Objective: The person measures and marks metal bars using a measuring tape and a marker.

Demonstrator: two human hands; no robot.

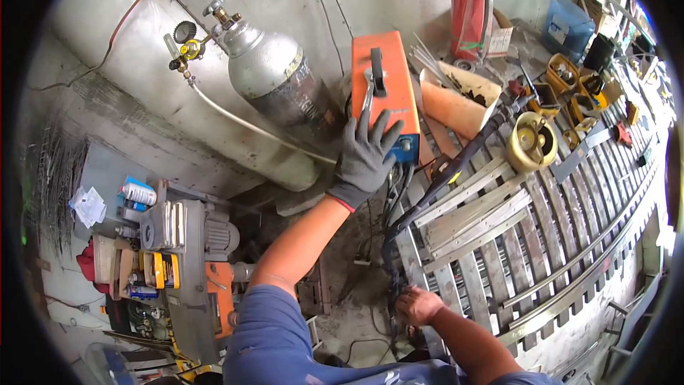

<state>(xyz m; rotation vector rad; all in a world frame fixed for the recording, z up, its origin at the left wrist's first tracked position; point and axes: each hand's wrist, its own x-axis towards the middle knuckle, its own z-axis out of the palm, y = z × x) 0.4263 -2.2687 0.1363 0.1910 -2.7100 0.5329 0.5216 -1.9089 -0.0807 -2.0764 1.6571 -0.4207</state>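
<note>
My left hand (363,160), in a grey glove with a red cuff edge, lies with fingers stretched out over the front top of an orange welding machine (385,71). A steel wrench (368,88) rests on the machine's top beside its black handle (377,75), its lower end at my fingertips. My bare right hand (419,306) is low at the slatted table's near edge, fingers curled against a bundle of black cables (394,289); the fingertips are partly hidden. More cable in a black sleeve (434,203) runs up across the table to a torch.
A grey gas cylinder (274,75) with a regulator (191,50) stands left of the machine. Metal strips (477,221) and a cream round part (531,142) lie on the slatted table (513,260). A bench grinder motor (221,235) is at lower left, a red extinguisher (468,11) behind.
</note>
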